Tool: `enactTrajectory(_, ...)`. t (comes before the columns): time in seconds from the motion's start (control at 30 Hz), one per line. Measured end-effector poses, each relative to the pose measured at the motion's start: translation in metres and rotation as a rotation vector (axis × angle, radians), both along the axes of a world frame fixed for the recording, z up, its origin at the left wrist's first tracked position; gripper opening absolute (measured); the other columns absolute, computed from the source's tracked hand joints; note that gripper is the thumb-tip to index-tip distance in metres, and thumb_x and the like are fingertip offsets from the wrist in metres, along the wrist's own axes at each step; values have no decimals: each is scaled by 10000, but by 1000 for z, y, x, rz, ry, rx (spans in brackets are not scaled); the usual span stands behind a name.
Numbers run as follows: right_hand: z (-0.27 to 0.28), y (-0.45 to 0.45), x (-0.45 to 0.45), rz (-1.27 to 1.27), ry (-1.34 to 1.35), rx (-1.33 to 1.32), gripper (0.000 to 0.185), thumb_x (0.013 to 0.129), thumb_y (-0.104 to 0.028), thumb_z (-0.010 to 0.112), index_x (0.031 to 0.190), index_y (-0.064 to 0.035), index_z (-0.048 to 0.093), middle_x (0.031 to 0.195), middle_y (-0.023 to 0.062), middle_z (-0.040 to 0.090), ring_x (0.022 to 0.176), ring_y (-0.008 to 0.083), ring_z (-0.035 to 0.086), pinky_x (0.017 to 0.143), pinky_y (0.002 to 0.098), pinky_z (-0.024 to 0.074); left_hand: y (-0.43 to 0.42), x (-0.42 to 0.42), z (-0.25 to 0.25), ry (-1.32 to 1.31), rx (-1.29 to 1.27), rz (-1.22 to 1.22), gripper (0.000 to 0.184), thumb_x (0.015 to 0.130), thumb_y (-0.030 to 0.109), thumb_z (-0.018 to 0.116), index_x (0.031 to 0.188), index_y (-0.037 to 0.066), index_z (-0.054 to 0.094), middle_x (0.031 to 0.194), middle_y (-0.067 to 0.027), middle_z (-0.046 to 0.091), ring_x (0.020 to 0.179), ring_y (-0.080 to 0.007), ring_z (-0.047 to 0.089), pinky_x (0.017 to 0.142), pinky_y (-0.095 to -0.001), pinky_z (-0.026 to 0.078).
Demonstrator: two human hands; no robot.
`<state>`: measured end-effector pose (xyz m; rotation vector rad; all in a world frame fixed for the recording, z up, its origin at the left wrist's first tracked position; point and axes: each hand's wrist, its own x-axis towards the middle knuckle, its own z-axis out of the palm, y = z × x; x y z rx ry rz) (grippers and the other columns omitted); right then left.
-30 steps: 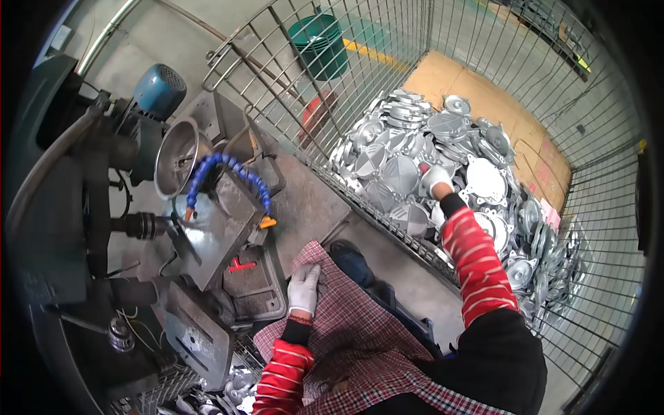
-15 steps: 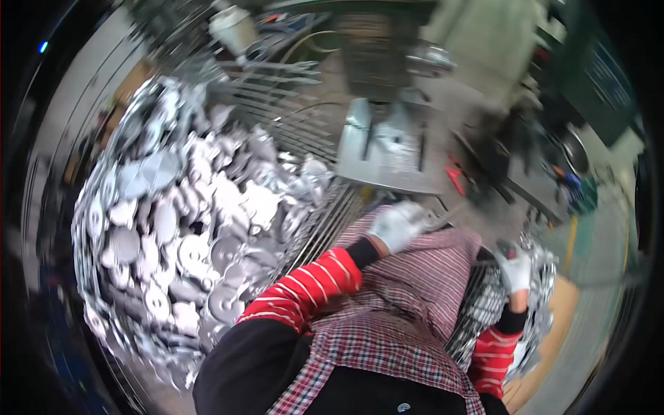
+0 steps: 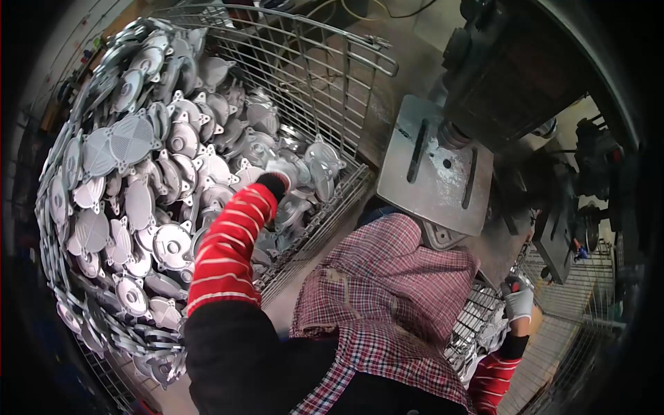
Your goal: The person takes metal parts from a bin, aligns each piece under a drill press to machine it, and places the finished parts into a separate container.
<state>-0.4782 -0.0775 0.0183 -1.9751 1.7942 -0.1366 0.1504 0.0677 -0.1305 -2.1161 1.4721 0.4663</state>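
Note:
My left hand (image 3: 282,170), in a white glove, reaches into a big heap of round grey metal castings (image 3: 183,138) with small lugs. It touches the parts near the heap's right side; its fingers blend into the bright metal, so their grip is unclear. My right hand (image 3: 519,303), also gloved in white, is low at the right with its fingers closed round a small dark thing with a red part (image 3: 512,283), whose kind I cannot make out. It is beside a wire basket (image 3: 477,304) holding more metal parts.
A wire cage (image 3: 332,76) encloses the heap. Ahead of my lap stands a machine's slotted metal table (image 3: 429,187) with pale shavings, under a dark machine head (image 3: 519,69). More wire mesh (image 3: 570,283) stands at the right.
My left hand has moved from above my lap leftward into the heap of castings. My right hand has shifted slightly lower, still closed round the dark and red thing. The view has turned.

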Motion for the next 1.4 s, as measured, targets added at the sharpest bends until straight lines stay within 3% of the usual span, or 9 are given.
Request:
enactTrajectory(0.2, -32, 9, -29, -29, 85, 27, 244, 778, -189, 710, 965, -40, 662, 760, 114, 662, 683, 229, 616, 666, 339, 494, 23, -1, -12, -232, -122, -206, 241, 844, 261, 595, 1047, 161, 678, 1021, -137, 653, 929, -313, 629, 769, -406, 501)
enactTrajectory(0.4, -23, 5, 17, 149, -41, 20, 245, 765, -166, 704, 961, -28, 659, 798, 163, 671, 722, 265, 651, 679, 348, 501, 58, -11, 92, 161, -693, 316, 269, 802, 207, 623, 1040, 88, 659, 857, -144, 679, 824, -308, 660, 686, -365, 523)
enactTrajectory(0.6, 4, 17, 52, 204, -158, -104, 244, 767, -186, 696, 958, -35, 681, 799, 192, 669, 736, 278, 676, 684, 339, 518, 74, -100, 141, 1874, -1170, 1067, 294, 881, 115, 575, 1113, -64, 550, 1083, -170, 633, 973, -247, 640, 838, -382, 532)
enactTrajectory(0.8, 37, 48, 37, 274, -211, -142, 256, 781, -189, 690, 981, -32, 670, 839, 180, 666, 743, 292, 654, 699, 334, 510, 7, -170, 109, 2300, -1058, 1020, 408, 903, 132, 559, 1273, -9, 459, 1219, -152, 579, 1087, -271, 595, 957, -388, 484)
enactTrajectory(1.07, 21, 57, -9, -5, -174, 41, 248, 779, -161, 694, 990, -33, 668, 825, 145, 683, 728, 208, 650, 699, 309, 508, 21, -186, 157, 2134, -522, 1110, 564, 896, 522, 523, 1206, 51, 529, 1004, -124, 649, 789, -179, 654, 656, -274, 535)
enactTrajectory(1.17, 20, 43, 25, 174, -205, -47, 293, 765, -187, 712, 1008, -32, 661, 864, 156, 687, 746, 220, 668, 702, 307, 510, -12, -167, 135, 1931, -644, 1011, 419, 916, 407, 550, 1149, 58, 554, 926, -88, 665, 670, -125, 627, 560, -261, 503)
enactTrajectory(1.27, 32, 48, 73, 329, -330, -114, 281, 794, -222, 702, 1012, -49, 667, 853, 150, 691, 762, 216, 671, 703, 313, 512, -28, -144, 89, 2687, -251, 431, 371, 950, 255, 513, 1212, -8, 510, 1054, -131, 647, 831, -163, 656, 706, -290, 544)
enactTrajectory(1.33, 55, 62, 116, 218, -317, 198, 317, 834, -258, 681, 1073, -51, 651, 790, 122, 686, 660, 197, 658, 607, 301, 515, -15, -201, 138, 2167, -998, 889, 427, 962, 215, 474, 1299, -43, 427, 1224, -175, 570, 1057, -224, 609, 912, -366, 506)
enactTrajectory(1.4, 11, 72, 155, 151, -932, 302, 346, 863, -286, 657, 1048, 5, 622, 657, 78, 621, 476, 160, 582, 452, 289, 470, 6, -239, 148, 2273, -1012, 991, 490, 968, 230, 449, 1357, -51, 350, 1323, -196, 496, 1150, -280, 551, 996, -397, 451)
